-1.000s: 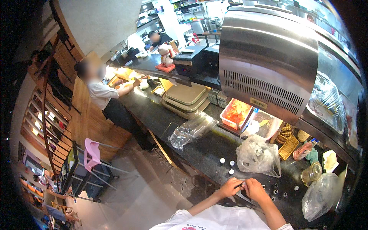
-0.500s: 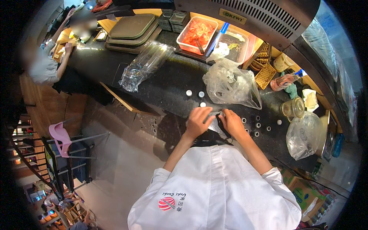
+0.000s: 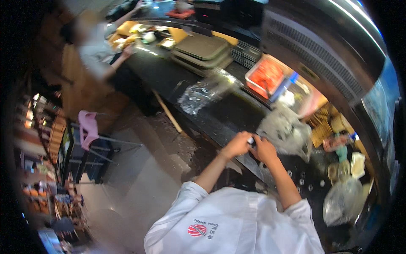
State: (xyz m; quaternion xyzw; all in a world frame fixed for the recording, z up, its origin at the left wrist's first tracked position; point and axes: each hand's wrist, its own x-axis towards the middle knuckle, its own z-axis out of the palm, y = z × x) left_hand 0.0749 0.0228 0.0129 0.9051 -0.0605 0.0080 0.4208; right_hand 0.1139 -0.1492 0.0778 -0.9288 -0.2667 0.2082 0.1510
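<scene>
white-topped piece (image 3: 251, 140), small and with a dark part below its top, is between the two hands of the person, in front of the chest and above the near edge of the dark counter (image 3: 241, 108). in the head view, the left hand (image 3: 237, 145) comes to it from the left side, with bent fingers which grasp it. the right hand (image 3: 265, 150) comes from the other side, and its fingers are also curled and closed on this piece. the two hands are very near each other. this view is somewhat blurred, so i cannot tell exactly how each fingertip is placed.

to the right of the right forearm, some small white rings (image 3: 301, 182) lie apart from each other on the counter. just beyond the right hand rests a crumpled clear plastic bag (image 3: 284, 131), and a second transparent bag (image 3: 343, 204) lies farther to the right, near a glass jar (image 3: 344, 170). behind the first bag are woven baskets (image 3: 322, 134) and a tub of orange-red food (image 3: 265, 77). to the left of this tub, stacked brown trays (image 3: 202, 45) lie on the counter, with a clear plastic package (image 3: 205, 92) in front of them. at the far left, a co-worker (image 3: 98, 53) stands beside the counter, and a pink chair (image 3: 88, 129) is on the floor.
</scene>
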